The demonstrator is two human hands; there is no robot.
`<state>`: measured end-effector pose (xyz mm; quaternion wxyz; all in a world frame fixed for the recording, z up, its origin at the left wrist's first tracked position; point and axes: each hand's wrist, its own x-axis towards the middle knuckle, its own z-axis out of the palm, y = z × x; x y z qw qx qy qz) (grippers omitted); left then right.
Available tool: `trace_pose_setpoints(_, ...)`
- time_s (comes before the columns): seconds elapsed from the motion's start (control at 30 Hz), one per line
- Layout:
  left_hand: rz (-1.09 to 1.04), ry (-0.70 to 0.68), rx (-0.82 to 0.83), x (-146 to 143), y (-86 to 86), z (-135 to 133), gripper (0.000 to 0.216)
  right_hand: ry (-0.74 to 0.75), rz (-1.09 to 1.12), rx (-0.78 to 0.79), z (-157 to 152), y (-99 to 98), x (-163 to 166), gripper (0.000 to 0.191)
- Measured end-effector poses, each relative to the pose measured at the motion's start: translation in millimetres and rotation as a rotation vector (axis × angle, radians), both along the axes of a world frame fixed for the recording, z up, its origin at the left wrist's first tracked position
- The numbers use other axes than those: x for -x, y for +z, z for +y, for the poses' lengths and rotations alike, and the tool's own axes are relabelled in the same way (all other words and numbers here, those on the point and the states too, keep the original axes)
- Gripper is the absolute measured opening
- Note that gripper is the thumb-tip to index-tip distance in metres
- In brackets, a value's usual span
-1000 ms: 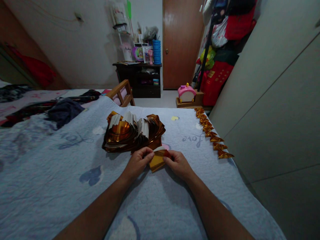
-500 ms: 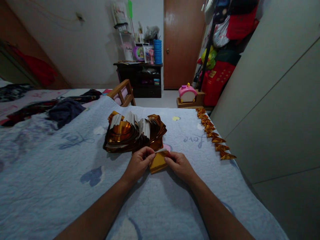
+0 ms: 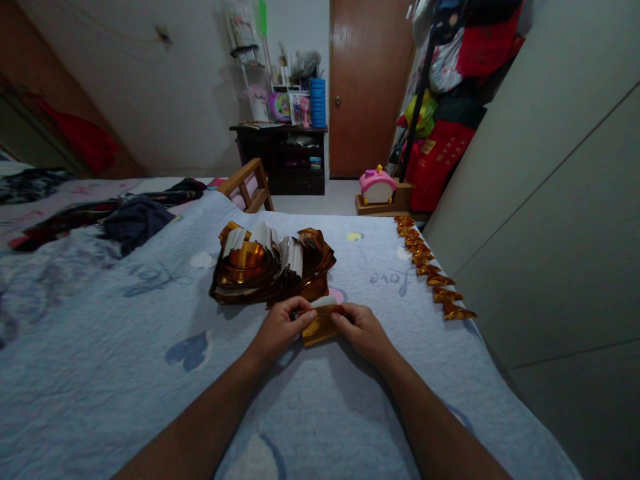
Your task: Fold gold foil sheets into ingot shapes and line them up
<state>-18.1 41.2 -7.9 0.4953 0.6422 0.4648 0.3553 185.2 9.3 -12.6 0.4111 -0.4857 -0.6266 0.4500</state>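
A sheet of gold foil paper [image 3: 319, 329] is pinched between my two hands above the bed, partly folded, its pale underside showing along the far edge. My left hand [image 3: 286, 328] grips its left side between thumb and fingers. On the opposite side, my right hand [image 3: 361, 328] holds it the same way, thumb on top. Just beyond my left hand lies a loose stack of gold foil sheets [image 3: 245, 263], curled and bent, with white backs visible. Folded gold foil pieces [image 3: 434, 276] stand in a row along the bed's right edge.
A blue quilt [image 3: 125, 360] with hearts and lettering covers the bed. Dark clothes [image 3: 137, 223] lie at the left. A wooden chair-like frame [image 3: 253, 187] and a pink toy [image 3: 377, 185] are past the far edge. A pale cabinet [image 3: 560, 233] rises close on the right.
More of the pale underside shows at the sheet's far edge, and the gold part between my thumbs looks flatter. Both hands stay in nearly the same place. The view has shifted slightly.
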Motion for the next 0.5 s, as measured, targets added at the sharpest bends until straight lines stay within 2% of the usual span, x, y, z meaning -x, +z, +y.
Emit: trace_pose_setpoints(0.5,-0.112,0.057,0.017,-2.5,3.4,-0.9,0.023,-0.037,-0.107,-0.07,-3.0,2.9,4.8,0.022)
